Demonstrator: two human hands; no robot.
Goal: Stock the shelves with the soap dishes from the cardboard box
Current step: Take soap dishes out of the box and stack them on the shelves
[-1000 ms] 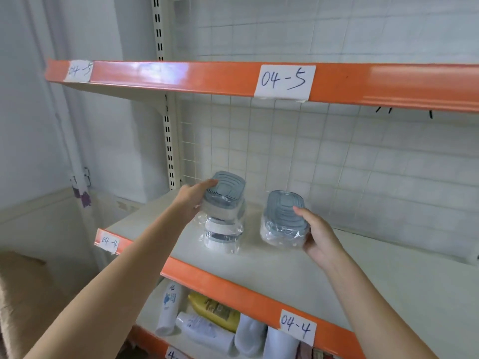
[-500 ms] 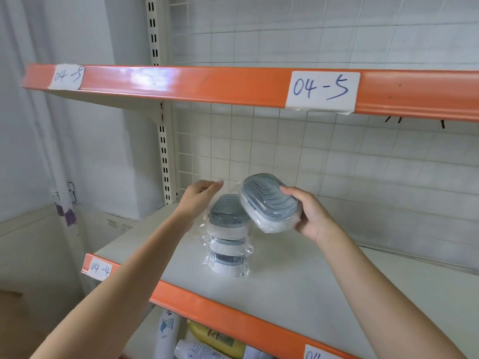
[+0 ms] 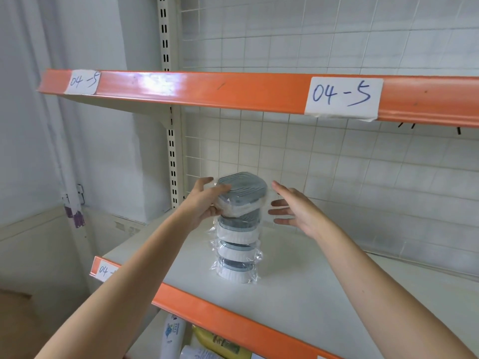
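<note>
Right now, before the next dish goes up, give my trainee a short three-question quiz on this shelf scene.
1. True or false: the right hand is gripping the top soap dish.
2. How many wrapped dishes are in the stack?
3. Which label shows on the orange rail above the stack? A) 04-5 B) 03-2 C) 05-1

Key: 1. False; it is open beside the stack, and the left hand holds the top dish. 2. Four. 3. A.
</note>
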